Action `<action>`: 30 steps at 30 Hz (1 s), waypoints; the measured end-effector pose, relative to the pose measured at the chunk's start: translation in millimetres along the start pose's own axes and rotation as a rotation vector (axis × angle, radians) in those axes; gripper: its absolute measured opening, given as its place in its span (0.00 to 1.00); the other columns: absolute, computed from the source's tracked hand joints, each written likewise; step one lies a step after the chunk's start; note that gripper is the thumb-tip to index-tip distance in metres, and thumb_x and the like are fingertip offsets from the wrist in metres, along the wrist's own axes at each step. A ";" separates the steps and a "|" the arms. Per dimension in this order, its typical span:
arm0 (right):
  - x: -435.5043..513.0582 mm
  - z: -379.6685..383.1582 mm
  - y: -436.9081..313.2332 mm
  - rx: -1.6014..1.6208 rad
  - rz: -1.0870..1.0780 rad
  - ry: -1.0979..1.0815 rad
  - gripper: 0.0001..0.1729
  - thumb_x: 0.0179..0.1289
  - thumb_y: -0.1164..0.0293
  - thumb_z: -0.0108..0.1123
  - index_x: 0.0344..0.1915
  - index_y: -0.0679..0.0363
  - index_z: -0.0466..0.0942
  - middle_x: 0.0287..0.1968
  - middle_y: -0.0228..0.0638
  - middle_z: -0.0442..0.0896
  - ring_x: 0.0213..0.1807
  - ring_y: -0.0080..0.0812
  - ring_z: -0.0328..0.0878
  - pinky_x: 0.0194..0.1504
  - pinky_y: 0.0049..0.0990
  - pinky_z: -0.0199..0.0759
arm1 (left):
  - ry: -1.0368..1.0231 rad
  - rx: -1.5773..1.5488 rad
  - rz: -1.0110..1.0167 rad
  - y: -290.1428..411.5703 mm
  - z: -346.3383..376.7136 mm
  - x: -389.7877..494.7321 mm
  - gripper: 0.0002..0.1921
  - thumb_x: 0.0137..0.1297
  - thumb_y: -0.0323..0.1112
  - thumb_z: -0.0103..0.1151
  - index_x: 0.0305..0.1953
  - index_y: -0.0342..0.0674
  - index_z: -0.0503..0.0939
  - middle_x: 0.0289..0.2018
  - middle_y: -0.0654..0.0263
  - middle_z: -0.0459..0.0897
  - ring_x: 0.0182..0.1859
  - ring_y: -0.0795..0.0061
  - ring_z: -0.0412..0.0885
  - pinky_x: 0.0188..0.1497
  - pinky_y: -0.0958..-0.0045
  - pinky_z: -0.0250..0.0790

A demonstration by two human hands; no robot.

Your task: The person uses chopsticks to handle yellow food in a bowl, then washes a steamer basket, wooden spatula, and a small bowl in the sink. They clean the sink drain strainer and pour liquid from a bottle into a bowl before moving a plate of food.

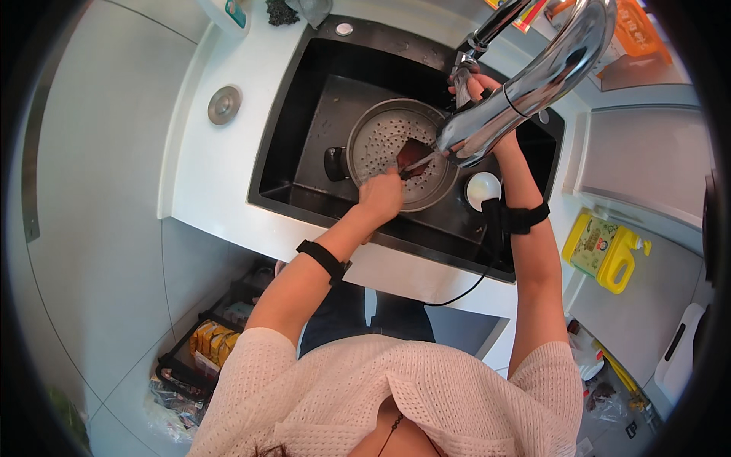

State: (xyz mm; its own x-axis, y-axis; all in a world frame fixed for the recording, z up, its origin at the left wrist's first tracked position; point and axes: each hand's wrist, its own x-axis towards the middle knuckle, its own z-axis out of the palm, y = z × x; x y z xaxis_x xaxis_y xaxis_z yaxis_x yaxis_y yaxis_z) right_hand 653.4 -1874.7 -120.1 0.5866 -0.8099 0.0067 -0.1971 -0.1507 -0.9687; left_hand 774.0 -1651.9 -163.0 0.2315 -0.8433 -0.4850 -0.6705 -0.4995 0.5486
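My left hand grips the handle end of a dark reddish flat utensil, whose exact kind is unclear. Water runs from the chrome faucet spout onto its blade. Below it in the black sink rests a round metal steamer pan with a perforated base and a black side handle. Behind the spout, my right hand is at the faucet's base, beside a grey piece. The spout partly hides this hand, so its grip is unclear. A small white bowl or cup stands in the sink, right of the pan.
On the white counter left of the sink lies a round metal drain stopper. A white bottle and a dark scrubber stand behind. A yellow jug is at right. A black cable hangs across the counter's front edge.
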 end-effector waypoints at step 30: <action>-80.6 -23.9 128.6 -0.422 0.856 -0.280 0.23 0.55 0.61 0.62 0.46 0.65 0.78 0.39 0.47 0.82 0.45 0.43 0.79 0.40 0.38 0.74 | 0.103 -0.742 -0.328 -69.5 -136.7 48.3 0.18 0.64 0.31 0.49 0.56 0.44 0.70 0.31 0.68 0.74 0.20 0.81 0.75 0.16 0.84 0.57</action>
State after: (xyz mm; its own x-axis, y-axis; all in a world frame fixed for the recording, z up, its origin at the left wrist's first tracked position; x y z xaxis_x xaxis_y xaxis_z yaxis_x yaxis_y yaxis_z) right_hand 562.1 -1842.4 -239.3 0.2698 -0.5849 -0.7649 -0.8720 0.1884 -0.4517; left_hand 928.1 -1685.0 -131.5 0.4224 -0.6276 -0.6540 0.0753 -0.6947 0.7153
